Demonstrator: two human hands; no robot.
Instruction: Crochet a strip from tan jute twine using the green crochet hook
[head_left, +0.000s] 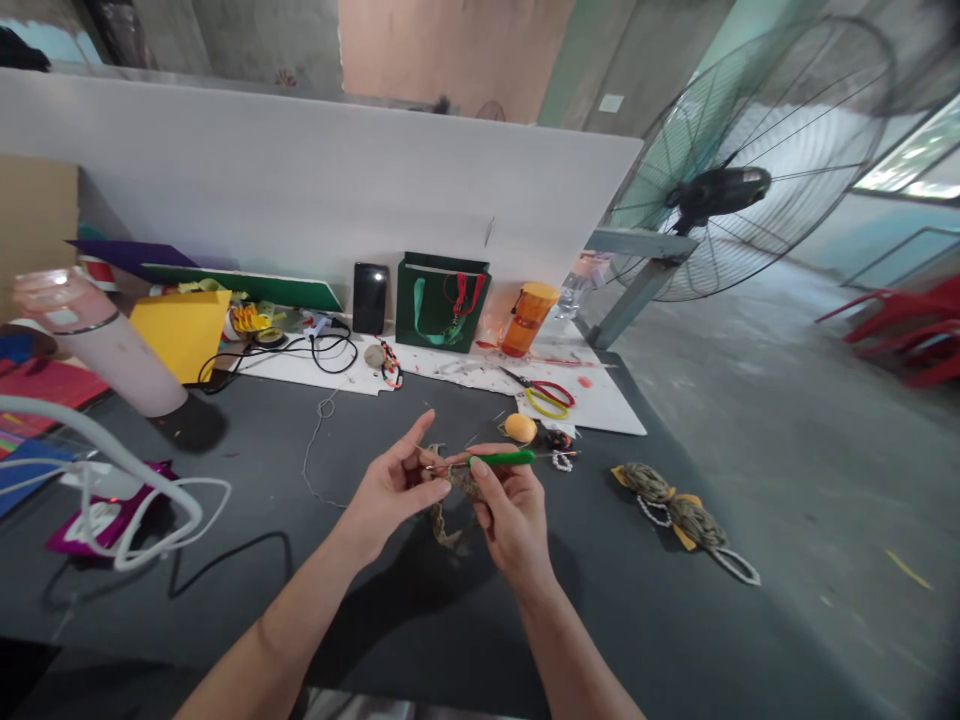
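Note:
My right hand [514, 505] is closed round a crochet hook with a green handle [504, 459], its thin metal end pointing left. Pinched in my left hand [394, 490] is a small piece of greyish-beige crochet work [448, 535], part of which hangs down between my hands. The left index finger points up and away. The hook's tip meets the crochet work near the left fingertips; the exact stitch is too small to make out. A thin grey yarn [306, 455] lies in a loose curve on the dark table to the left.
Beyond my hands are scissors [551, 393], an orange ball [520, 428], an orange bottle [529, 318], a green gift bag [441, 303] and a phone [370, 298]. Bundled cord [675, 505] lies right. A tumbler [112, 340] and white cable [191, 505] stand left. A large fan [720, 190] is beyond the table.

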